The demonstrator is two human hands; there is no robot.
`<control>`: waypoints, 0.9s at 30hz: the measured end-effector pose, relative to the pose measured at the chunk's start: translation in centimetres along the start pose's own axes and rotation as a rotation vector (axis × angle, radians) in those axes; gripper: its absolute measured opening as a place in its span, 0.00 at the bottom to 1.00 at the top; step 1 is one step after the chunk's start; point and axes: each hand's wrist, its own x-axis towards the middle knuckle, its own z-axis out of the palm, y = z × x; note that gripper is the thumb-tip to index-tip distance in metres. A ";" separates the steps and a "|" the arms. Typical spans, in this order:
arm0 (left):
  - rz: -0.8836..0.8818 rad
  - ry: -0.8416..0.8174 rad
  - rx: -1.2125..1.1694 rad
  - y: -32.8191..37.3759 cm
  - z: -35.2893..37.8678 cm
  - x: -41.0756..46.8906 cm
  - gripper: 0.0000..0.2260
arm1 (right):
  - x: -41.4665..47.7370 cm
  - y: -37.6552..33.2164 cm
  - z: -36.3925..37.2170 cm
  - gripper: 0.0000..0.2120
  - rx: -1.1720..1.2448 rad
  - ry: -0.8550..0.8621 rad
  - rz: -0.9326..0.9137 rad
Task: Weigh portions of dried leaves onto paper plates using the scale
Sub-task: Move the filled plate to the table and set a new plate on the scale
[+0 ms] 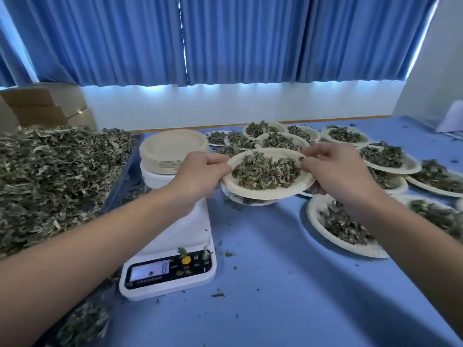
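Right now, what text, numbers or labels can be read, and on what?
"M": on the scale panel, right of the orange button.
"8" or "0": single digit on the display, too blurred to settle.
Small print under the display and beside the buttons: unreadable.

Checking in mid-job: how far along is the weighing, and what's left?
Done: many filled plates sit on the blue table. In hand: the left hand and right hand hold one more loaded plate clear of the scale, whose platform is bare. Left: a tall stack of empty plates and a big leaf pile remain.
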 end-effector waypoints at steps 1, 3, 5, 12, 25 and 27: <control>-0.004 -0.037 -0.002 0.5 1.7 0.5 0.12 | 0.3 0.5 -1.7 0.07 -0.020 0.011 0.005; -0.011 -0.105 0.000 1.6 5.1 1.4 0.13 | 1.2 1.6 -4.8 0.05 -0.072 0.035 0.031; -0.012 -0.153 0.006 2.5 8.7 2.5 0.14 | 2.7 3.1 -7.5 0.04 -0.147 0.072 0.058; 0.056 -0.240 0.184 4.8 19.0 5.3 0.04 | 6.9 9.7 -13.8 0.08 -0.323 0.143 0.150; 0.074 -0.149 0.328 10.6 22.5 16.9 0.09 | 18.2 10.6 -13.9 0.07 -0.095 0.292 0.351; 0.078 -0.139 0.342 10.7 23.4 19.1 0.07 | 20.8 11.1 -13.0 0.09 -0.081 0.336 0.400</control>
